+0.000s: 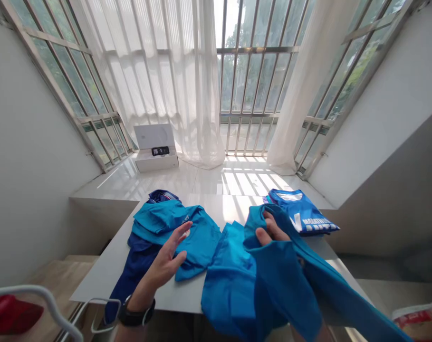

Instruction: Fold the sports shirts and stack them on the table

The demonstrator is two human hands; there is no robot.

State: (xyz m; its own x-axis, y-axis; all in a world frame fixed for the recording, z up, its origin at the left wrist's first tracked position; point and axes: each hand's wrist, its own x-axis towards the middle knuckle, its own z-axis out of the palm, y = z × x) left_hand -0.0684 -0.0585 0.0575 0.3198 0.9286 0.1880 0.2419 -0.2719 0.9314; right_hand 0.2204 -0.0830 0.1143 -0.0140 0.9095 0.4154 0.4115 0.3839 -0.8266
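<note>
My right hand (274, 230) grips a bunched teal garment (287, 270), its thumb and fingers closed on the cloth near the upper edge. Part of that cloth stretches down to the lower right, and its exact kind cannot be made out. My left hand (168, 259) is open, fingers spread, holding nothing. It hovers at or just above another teal piece of clothing (201, 237) with a small pale logo, spread at the left of the table. Brighter blue cloth (232, 275) lies between the two hands and hangs over the table's front edge.
Navy clothing (135, 266) lies under the teal pile and droops off the white table (98, 280). Folded blue marathon shirts (303, 213) are stacked at the right. An open white box (157, 161) with a dark device stands on the windowsill. A white tubular frame (41, 294) is at lower left.
</note>
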